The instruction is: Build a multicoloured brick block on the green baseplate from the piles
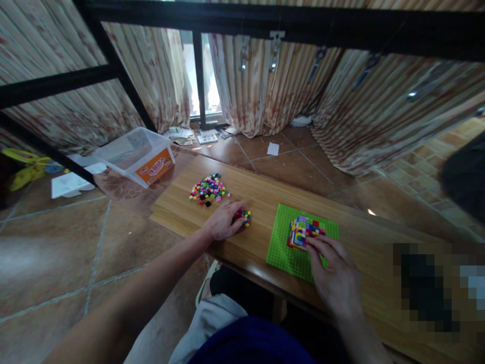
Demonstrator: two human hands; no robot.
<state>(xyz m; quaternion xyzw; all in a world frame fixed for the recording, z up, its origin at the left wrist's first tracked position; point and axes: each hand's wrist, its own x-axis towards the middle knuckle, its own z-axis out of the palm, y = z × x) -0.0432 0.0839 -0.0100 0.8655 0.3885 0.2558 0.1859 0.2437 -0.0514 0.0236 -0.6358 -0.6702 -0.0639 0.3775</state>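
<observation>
Brick structure (298, 231) against tips of the right fingers (323, 242)

We see pleated cream, red-patterned fabric curtains (257, 91) behind a black metal frame (227, 19). On the brown tiled floor (56, 242) lies a small white rectangular paper (273, 148); to its left, a clear plastic tub (131, 161) with an orange label (155, 168).

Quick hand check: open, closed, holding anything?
Left hand: curved over a small pile of multicoloured plastic bricks; grip can't be told.
Right hand: touching the multicoloured plastic brick structure on the green studded baseplate; grip can't be told.
</observation>
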